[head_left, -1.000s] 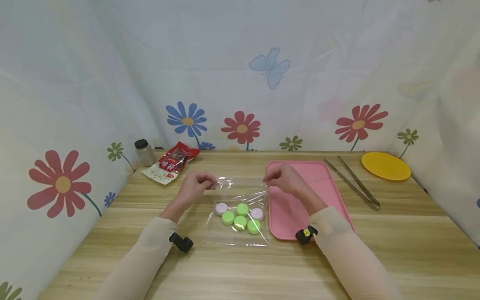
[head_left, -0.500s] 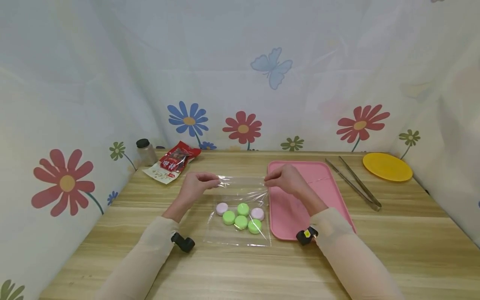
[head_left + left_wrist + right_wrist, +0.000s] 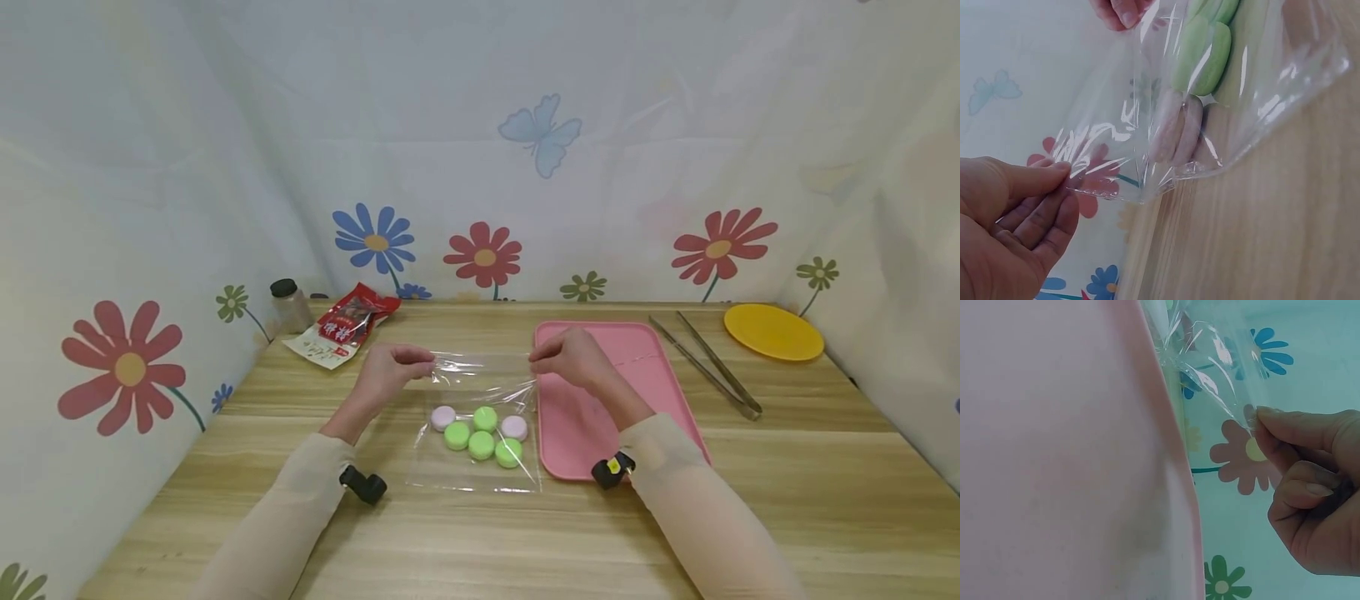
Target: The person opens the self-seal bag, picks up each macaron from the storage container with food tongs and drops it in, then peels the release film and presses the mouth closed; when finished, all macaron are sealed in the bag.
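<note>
A clear plastic bag lies on the table with several green macarons and two pale pink macarons inside it. At the bag's far left corner, my left hand pinches the film between thumb and forefinger. My right hand pinches the far right corner, over the left part of a pink tray. Between the hands the bag's far edge is stretched and raised. In the left wrist view the thumb presses the film; the right wrist view has the other corner between thumb and finger.
Metal tongs lie right of the tray, with a yellow plate beyond them at the back right. A red snack packet and a dark-lidded jar stand at the back left. A patterned curtain hangs behind the table.
Little differs. Both hands keep hold of the bag's corners, and the film at its far edge has shifted slightly. The macarons, tray and tongs stay in place.
</note>
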Tool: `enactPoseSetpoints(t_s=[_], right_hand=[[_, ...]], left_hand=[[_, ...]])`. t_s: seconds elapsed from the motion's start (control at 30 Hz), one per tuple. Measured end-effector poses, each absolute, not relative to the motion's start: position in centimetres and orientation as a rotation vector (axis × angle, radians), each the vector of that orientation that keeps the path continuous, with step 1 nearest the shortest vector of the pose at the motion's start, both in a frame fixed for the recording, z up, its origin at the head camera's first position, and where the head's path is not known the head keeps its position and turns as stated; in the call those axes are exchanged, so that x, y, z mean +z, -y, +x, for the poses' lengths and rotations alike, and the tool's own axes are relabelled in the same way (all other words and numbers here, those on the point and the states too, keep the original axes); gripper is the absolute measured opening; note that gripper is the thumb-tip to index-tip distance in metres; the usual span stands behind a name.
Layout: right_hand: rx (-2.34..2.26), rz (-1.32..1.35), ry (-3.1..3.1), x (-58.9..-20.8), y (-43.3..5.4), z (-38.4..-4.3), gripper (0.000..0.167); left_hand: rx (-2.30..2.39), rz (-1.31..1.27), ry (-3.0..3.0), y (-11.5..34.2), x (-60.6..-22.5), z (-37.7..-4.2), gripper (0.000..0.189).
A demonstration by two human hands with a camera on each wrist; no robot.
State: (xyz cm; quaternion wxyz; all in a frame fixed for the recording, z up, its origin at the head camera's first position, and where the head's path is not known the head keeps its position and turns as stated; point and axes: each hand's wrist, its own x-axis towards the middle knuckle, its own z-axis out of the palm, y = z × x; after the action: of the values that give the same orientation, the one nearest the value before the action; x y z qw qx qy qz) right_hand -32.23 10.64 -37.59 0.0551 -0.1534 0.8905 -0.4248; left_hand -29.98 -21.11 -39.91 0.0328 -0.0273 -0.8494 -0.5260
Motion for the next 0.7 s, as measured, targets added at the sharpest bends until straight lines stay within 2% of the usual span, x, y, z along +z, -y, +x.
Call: enactPoseSetpoints(t_s=[0.23, 0.43, 0.7], right_hand=[[-1.071, -0.563, -2.683, -37.1, -10.5, -33.4, 0.013], [-0.971, -0.594, -2.662, -36.9, -10.0, -35.2, 0.008], [-0.855, -0.641, -2.741, -37.8, -9.2, -36.5, 0.011]], left_hand=[[-1.561, -0.171, 2.648, 21.3, -40.6, -30.9, 0.018], [-1.576, -0.093, 2.7, 21.6, -41.5, -32.3, 0.015], [-1.535, 0.002, 2.763, 21.5, -41.9, -34.2, 0.013]])
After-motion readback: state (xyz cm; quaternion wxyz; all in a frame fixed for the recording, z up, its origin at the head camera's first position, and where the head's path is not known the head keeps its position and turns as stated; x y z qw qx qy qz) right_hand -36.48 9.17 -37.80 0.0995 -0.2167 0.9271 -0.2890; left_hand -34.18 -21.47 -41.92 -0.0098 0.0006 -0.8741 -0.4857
